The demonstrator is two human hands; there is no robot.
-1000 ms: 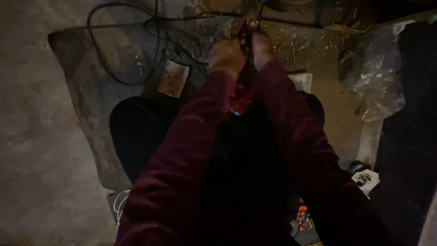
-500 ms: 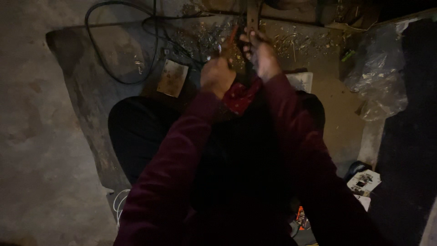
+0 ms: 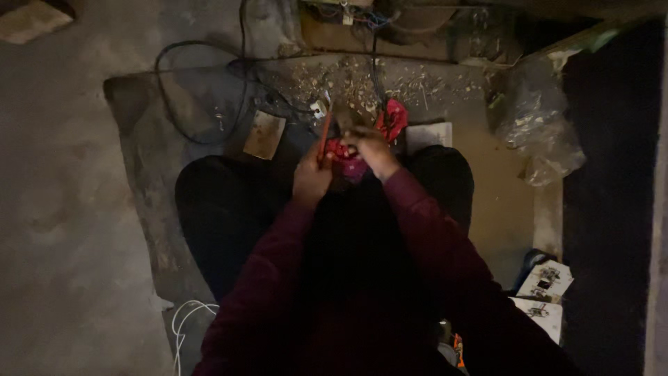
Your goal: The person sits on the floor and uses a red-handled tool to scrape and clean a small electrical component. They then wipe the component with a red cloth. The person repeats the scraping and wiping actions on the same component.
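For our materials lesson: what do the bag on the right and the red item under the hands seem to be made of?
Bag: thin clear plastic, glossy, by its crinkled shine and see-through skin. Red item: probably soft matt cloth, by its folds, though the dim light leaves that open.

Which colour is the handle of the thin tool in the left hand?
Orange-red; the thin tool shows in the head view, held by the left hand.
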